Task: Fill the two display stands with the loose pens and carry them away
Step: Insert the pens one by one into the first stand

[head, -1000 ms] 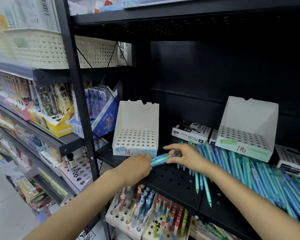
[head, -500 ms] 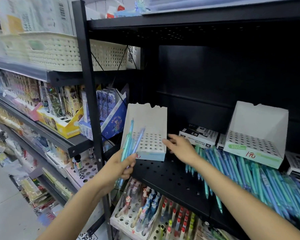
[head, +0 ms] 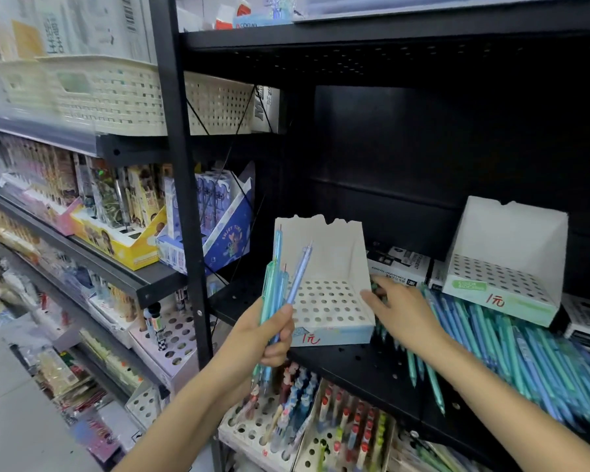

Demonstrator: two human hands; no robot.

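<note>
Two white cardboard display stands with hole grids sit on the black shelf: the left stand (head: 331,294) near the shelf's left end and the right stand (head: 504,277) further back. Both show bare holes. My left hand (head: 269,332) grips a bundle of teal and blue pens (head: 281,284) upright, just left of the left stand. My right hand (head: 399,311) reaches over the left end of the heap of loose pens (head: 511,345), thumb by the left stand's right wall. Its fingertips are blurred against the pens.
Black-and-white marker boxes (head: 402,264) lie behind the heap, between the stands. A black upright post (head: 181,199) stands left of my left hand. Below the shelf edge sit trays of other pens (head: 297,417). Cream baskets (head: 123,97) fill the shelf above left.
My left hand took the bundle of pens from the shelf and raised it upright beside the left stand. My right hand let go of that bundle and went back to the heap.
</note>
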